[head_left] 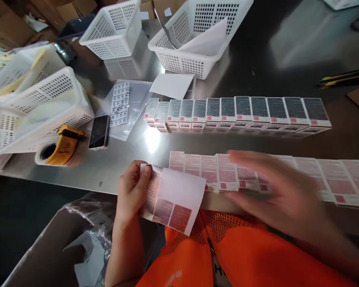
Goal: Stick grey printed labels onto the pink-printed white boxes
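My left hand (pixel 134 186) pinches the left edge of a sticker sheet (pixel 182 187), its thumb on top. Some reddish-brown printed labels stay along its left and lower parts, while the rest is bare white. Beneath and beyond the sheet runs a near row of small pink-and-white boxes (pixel 192 164), side by side along the table edge. Over the middle of that row is my right hand (pixel 283 193), blurred by motion, with thumb and fingers spread apart and nothing visible between them. It covers several of the boxes. Farther back stands a second row of boxes with dark grey tops (pixel 228 108).
White plastic baskets stand at the back (pixel 182 59) and left (pixel 38 115). A phone (pixel 99 132), a yellow tape dispenser (pixel 62 148) and a bagged label sheet (pixel 119 104) lie left. A yellow-black cutter (pixel 345 78) lies right. Below the table edge is a plastic-lined box (pixel 56 243).
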Demonstrator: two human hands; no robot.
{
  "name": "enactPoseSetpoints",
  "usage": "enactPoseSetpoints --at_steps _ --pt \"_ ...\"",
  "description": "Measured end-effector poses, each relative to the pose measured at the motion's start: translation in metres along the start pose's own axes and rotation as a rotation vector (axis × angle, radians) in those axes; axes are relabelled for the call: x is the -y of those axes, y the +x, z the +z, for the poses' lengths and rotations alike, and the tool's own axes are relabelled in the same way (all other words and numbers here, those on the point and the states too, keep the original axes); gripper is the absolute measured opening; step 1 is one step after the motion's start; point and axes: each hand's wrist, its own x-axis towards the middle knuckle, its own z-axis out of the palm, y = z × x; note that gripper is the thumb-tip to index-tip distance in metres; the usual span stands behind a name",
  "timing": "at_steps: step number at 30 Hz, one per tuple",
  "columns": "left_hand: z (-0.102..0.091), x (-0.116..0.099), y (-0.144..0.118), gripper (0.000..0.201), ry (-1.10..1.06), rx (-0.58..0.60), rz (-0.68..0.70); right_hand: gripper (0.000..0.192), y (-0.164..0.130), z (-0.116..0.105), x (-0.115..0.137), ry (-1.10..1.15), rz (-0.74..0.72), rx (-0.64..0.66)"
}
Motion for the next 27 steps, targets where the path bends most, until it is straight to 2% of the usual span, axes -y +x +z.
enactPoseSetpoints --at_steps 2,4,6,9,11,13,18,21,23,27 --pt "-0.007 -0.006 -0.007 0.025 0.129 0.031 0.045 0.034 0.030 0.039 0.030 0.129 -0.144 0.073" --pt "-0.014 -0.009 -0.014 0.024 0.175 0.039 0.073 0.032 0.052 0.071 0.051 0.179 -0.200 0.114" --pt "-0.021 -0.010 -0.021 0.023 0.180 0.023 0.091 0.028 0.064 0.095 0.061 0.182 -0.195 0.129" --pt "-0.029 -0.010 -0.032 0.020 0.197 -0.008 0.100 0.012 0.067 0.118 0.066 0.236 -0.132 0.105" --pt "-0.032 -0.008 -0.039 0.020 0.195 -0.029 0.092 0.009 0.062 0.127 0.069 0.300 -0.082 0.041" --pt "-0.031 -0.005 -0.044 0.020 0.165 -0.050 0.069 0.013 0.057 0.135 0.072 0.336 -0.048 -0.047" --pt "-0.027 0.007 -0.055 0.022 0.072 -0.092 -0.001 0.011 0.047 0.148 0.079 0.406 -0.038 -0.202" --pt "-0.027 0.009 -0.059 0.024 -0.033 -0.073 -0.066 0.013 0.043 0.151 0.081 0.401 -0.041 -0.180" --pt "-0.029 0.009 -0.060 0.026 -0.113 -0.048 -0.116 0.011 0.040 0.150 0.084 0.315 -0.066 -0.149" --pt "-0.031 0.007 -0.055 0.023 -0.278 -0.031 -0.195 0.011 0.033 0.145 0.088 0.060 -0.245 -0.101"
